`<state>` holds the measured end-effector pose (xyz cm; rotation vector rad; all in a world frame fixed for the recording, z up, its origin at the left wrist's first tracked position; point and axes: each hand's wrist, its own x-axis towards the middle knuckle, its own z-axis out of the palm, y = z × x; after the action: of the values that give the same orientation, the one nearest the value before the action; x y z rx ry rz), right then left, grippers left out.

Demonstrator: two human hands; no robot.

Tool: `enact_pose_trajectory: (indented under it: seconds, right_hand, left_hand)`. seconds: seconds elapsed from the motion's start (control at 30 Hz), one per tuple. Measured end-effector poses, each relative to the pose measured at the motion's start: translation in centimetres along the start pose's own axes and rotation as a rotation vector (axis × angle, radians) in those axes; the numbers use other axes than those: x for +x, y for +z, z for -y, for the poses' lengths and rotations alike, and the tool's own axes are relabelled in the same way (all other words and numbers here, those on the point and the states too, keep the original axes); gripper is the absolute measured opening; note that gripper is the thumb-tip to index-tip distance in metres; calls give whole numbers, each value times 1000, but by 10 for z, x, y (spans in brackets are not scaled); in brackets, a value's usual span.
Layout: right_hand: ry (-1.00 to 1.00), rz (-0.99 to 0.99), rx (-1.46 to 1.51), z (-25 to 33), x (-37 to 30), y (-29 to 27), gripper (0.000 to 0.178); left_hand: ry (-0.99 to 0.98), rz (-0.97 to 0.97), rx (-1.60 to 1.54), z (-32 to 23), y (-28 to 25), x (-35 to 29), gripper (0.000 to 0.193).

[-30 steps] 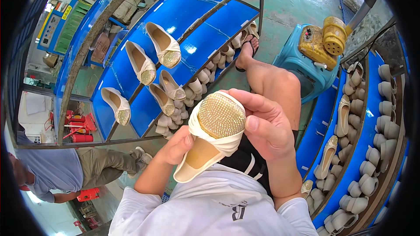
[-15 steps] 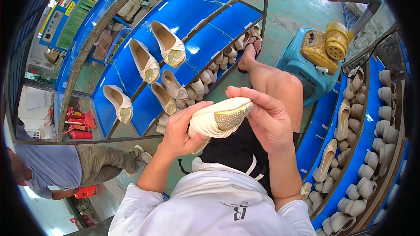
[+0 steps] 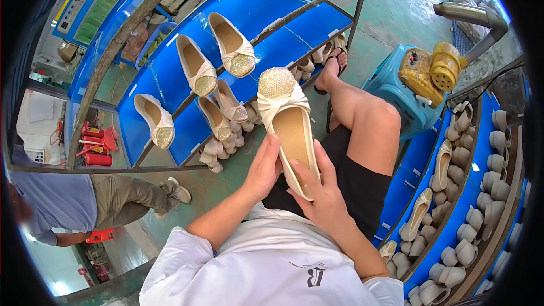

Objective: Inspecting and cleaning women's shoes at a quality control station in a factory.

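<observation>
Both of my hands hold a cream ballet flat [image 3: 294, 130] above my lap. Its rhinestone-covered toe points away from me, and the tan insole faces up. My left hand [image 3: 262, 169] grips the shoe's left side with the fingers along its edge. Around the heel and right side is my right hand [image 3: 324, 195], one finger reaching over the opening onto the insole. Ahead to the left, similar flats with glittery toes, such as this cream flat [image 3: 233, 45], rest on a blue shelf rack [image 3: 272, 0].
A yellow blower [image 3: 422, 73] with a metal nozzle sits on a turquoise stool [image 3: 396, 90] at right. Beside it, a blue rack [image 3: 479, 161] carries flats and several beige shoe-shaped pieces [image 3: 476, 243]. A person [image 3: 62, 204] stands at the left. My bare knee extends forward right.
The ballet flat has turned from sideways to toe-away with its opening up. My right hand has moved down from the toe to the heel. The view has shifted slightly.
</observation>
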<state>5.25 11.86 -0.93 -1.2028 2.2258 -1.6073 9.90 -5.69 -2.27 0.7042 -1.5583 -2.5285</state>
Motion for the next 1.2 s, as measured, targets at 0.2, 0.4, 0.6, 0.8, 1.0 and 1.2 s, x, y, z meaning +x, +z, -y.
enact_pose_trajectory:
  seconds: [0.2,0.4,0.6,0.8,1.0,1.2]
  right_hand:
    - [-49,-85,317,-19,-22,-19,42]
    - [34,24,717,-27,-35,-17,34]
    - [12,33,485,-21,-24,-29,65]
    - [-87,-248,377,7,18,-75,75]
    - [-212,-132,310,33,48,-85,51]
    - [-259,-158,286,36,46,-85,31]
  left_hand:
    - [345,119,-34,-55,0,12,86]
    - [390,361,157,-89,14,24,91]
    - [311,333,308,-83,28,9,94]
    - [530,577,605,-86,38,6,62]
    - [543,632,683,-97,45,-1,54]
    - [533,683,688,-103,46,-5,54]
